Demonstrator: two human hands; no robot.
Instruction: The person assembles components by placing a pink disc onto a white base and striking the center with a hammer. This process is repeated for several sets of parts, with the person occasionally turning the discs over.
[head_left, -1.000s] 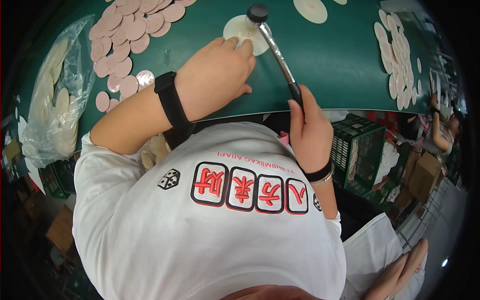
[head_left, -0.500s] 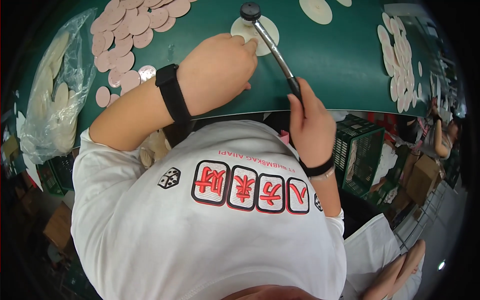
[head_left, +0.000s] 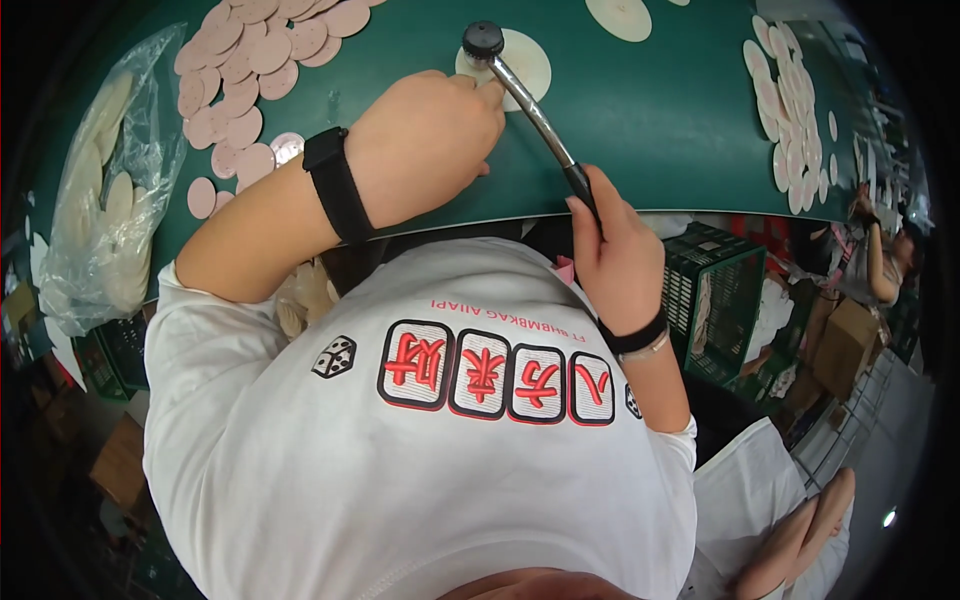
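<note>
My right hand (head_left: 622, 255) grips the black handle of a mallet (head_left: 532, 108) with a steel shaft and a round black head. That head is over the left part of a round cream disc (head_left: 528, 62) on the green table, close to my left fingertips. Whether it touches anything below cannot be told. My left hand (head_left: 425, 145), with a black band at the wrist, rests at the disc's near left edge. Its fingers are curled, and whatever they pinch is hidden behind the hand and the mallet head.
Many pink discs (head_left: 240, 95) are heaped at the table's left, near a clear plastic bag (head_left: 115, 200) of cream pieces. Another cream disc (head_left: 620, 15) lies at the far side, and pale discs (head_left: 785, 110) cluster right. Below the table's right edge stands a green crate (head_left: 715, 290); other people are at right.
The mallet head has come down and slightly left, nearer my left fingertips. The whole view has shifted a little; my left hand stays at the disc.
</note>
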